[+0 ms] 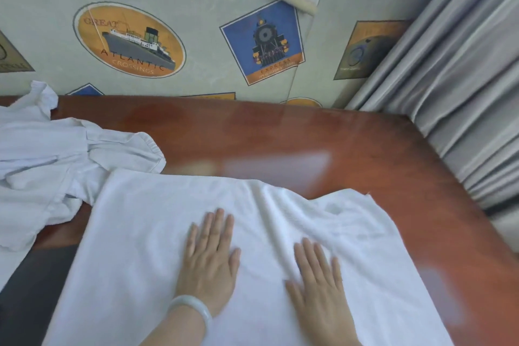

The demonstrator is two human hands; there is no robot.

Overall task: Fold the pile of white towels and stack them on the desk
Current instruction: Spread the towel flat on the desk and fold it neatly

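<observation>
Both hands, left hand (209, 258) and right hand (317, 279), press flat, fingers straight, on the spread white towel (134, 233) covering the desk (365, 154).

Glossy reddish-brown desk (337, 143), spread white towel (146, 233), rumpled towel pile (42, 154) at left

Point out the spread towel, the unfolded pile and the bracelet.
spread towel (134, 233), head view, flat bare part near its left edge.
unfolded pile (42, 154), head view, middle of the crumpled cloth.
bracelet (192, 305), head view, top of the pale band.
</observation>
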